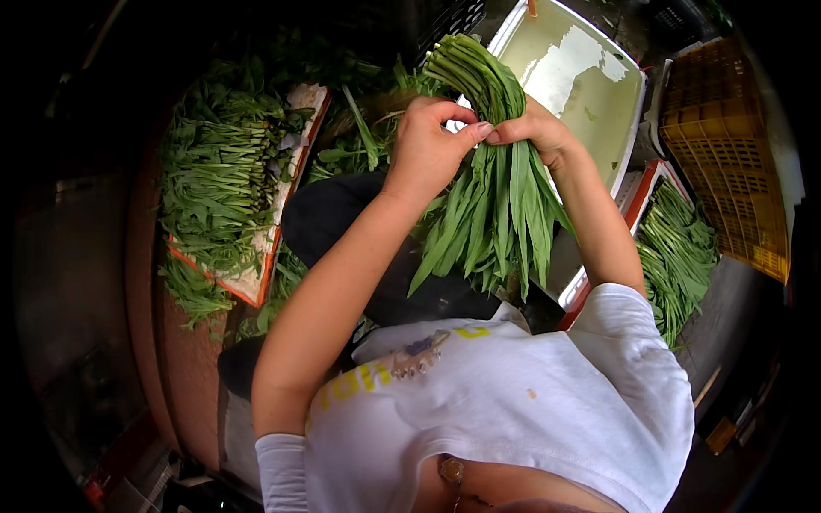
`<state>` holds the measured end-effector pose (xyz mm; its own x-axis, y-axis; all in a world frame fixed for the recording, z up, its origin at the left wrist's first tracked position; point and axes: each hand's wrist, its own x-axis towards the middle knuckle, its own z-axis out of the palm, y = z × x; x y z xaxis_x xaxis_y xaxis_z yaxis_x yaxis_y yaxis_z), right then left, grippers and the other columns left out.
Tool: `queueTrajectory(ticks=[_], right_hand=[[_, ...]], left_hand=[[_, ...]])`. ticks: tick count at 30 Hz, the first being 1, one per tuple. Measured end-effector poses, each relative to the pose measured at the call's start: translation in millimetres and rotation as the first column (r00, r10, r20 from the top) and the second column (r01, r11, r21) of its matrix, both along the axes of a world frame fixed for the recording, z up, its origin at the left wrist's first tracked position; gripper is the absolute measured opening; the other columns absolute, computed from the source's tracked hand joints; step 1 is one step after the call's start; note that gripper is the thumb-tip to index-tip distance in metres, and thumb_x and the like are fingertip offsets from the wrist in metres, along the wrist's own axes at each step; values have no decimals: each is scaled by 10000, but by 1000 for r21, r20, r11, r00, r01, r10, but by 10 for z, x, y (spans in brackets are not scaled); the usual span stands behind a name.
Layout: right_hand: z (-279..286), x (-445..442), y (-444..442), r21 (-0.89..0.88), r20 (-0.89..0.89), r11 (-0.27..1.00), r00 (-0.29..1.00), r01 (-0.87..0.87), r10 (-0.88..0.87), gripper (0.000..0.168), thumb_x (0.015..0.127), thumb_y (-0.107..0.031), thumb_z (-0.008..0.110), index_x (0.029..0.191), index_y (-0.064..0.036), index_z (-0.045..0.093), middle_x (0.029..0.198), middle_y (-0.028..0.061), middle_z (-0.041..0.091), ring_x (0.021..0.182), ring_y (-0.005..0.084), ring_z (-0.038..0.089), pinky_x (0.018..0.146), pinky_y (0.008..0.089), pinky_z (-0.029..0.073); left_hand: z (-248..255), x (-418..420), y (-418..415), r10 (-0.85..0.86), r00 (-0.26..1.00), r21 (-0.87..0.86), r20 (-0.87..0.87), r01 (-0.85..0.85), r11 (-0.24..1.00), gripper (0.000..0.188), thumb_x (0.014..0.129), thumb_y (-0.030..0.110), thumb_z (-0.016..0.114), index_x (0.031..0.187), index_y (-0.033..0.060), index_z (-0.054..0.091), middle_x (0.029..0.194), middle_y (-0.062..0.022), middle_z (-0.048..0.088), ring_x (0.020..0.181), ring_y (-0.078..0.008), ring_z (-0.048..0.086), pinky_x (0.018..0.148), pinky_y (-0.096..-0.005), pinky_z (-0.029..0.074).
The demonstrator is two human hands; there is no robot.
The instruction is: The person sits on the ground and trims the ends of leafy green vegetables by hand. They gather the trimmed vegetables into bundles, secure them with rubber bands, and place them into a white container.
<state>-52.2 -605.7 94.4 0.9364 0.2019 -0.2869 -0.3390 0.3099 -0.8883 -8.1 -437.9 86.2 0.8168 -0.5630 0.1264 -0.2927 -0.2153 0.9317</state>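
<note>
A bunch of long-leaved greens (507,211), probably water spinach, is gripped around its middle by my right hand (535,131). The cut stems bend over at the top, and the narrow leaves hang down over my dark-clothed lap. My left hand (436,138) is at the near left side of the bunch, its thumb and forefinger pinched together, the thumb tip meeting my right thumb. Whether anything thin lies between those fingertips cannot be made out. The fingers of my right hand are mostly hidden behind the stems.
Leafy greens (218,160) lie stacked on an orange-edged foam board (272,250) at left. A white tub of water (632,115) stands beyond my right hand. More greens (673,256) lie in a red-edged container at right, near a yellow plastic crate (725,154). Loose stalks (365,134) lie ahead.
</note>
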Motion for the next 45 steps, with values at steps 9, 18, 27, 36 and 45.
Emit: queueTrajectory(ticks=[9, 18, 27, 36, 45], right_hand=[[-110, -54, -198, -182, -29, 983, 1000, -9, 4, 389, 546, -47, 632, 916, 8, 524, 758, 67, 569, 706, 146, 549, 656, 256, 455], [-58, -225, -742, -711, -90, 699, 996, -78, 21, 551, 511, -41, 622, 1038, 51, 487, 854, 69, 557, 774, 142, 507, 742, 241, 404], [-993, 24, -1519, -961, -53, -277, 992, -19, 114, 598, 587, -63, 537, 1167, -34, 394, 831, 194, 585, 795, 341, 560, 686, 396, 453], [-2941, 27, -1304, -974, -114, -211, 986, -87, 118, 559, 688, -40, 477, 1225, -101, 334, 928, 206, 550, 833, 327, 558, 733, 392, 444], [-2852, -106, -1161, -994, 12, -103, 993, 25, 119, 659, 599, -19, 565, 1215, -76, 341, 990, 192, 539, 924, 341, 523, 825, 382, 415]], left_hand=[[337, 24, 192, -259, 616, -309, -744, 26, 951, 92, 784, 96, 572, 806, 69, 487, 629, -31, 551, 481, -65, 500, 421, -159, 383], [437, 491, 690, -15, 800, -136, -599, -83, 987, 89, 767, 94, 602, 775, 62, 519, 630, -19, 564, 491, -43, 498, 427, -145, 381], [85, 703, 2086, 531, 824, 603, 200, -530, 596, 569, 728, 240, 660, 1207, 49, 422, 1146, -112, 472, 638, -105, 551, 512, -219, 406], [-654, -306, 3339, 759, 539, 546, -365, -536, 643, 413, 802, 123, 564, 1177, 25, 420, 961, -73, 568, 667, -93, 547, 526, -174, 410], [-1211, -1010, 3727, 794, 329, 655, -512, -448, 608, 306, 814, 37, 488, 1116, 10, 452, 869, -37, 574, 668, -90, 550, 544, -171, 433]])
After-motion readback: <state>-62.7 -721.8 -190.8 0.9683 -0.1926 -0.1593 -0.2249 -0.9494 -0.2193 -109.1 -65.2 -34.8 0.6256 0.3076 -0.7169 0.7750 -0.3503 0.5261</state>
